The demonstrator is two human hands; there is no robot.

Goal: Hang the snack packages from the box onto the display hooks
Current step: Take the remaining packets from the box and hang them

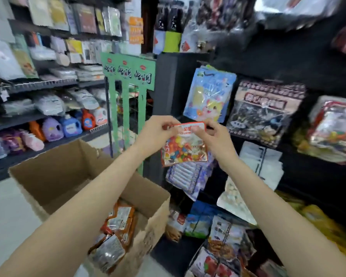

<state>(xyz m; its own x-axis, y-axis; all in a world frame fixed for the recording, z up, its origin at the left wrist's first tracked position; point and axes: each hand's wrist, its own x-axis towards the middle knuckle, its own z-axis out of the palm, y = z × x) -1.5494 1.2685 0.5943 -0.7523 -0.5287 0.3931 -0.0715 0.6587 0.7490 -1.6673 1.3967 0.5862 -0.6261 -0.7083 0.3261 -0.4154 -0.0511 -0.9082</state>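
Pinching one candy packet by its top corners, our left hand and right hand raise it before the display rack; the cardboard box holds several orange packets.

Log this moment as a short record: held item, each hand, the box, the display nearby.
held item: candy packet, clear front, coloured sweets, red header
left hand: left hand pinches the packet's top left corner
right hand: right hand pinches the top right edge
packet position: upright, in front of the dark display panel; its hook is not visible
box: cardboard box open, lower left, orange packets inside
neighbours: blue packet hangs above, purple packets below
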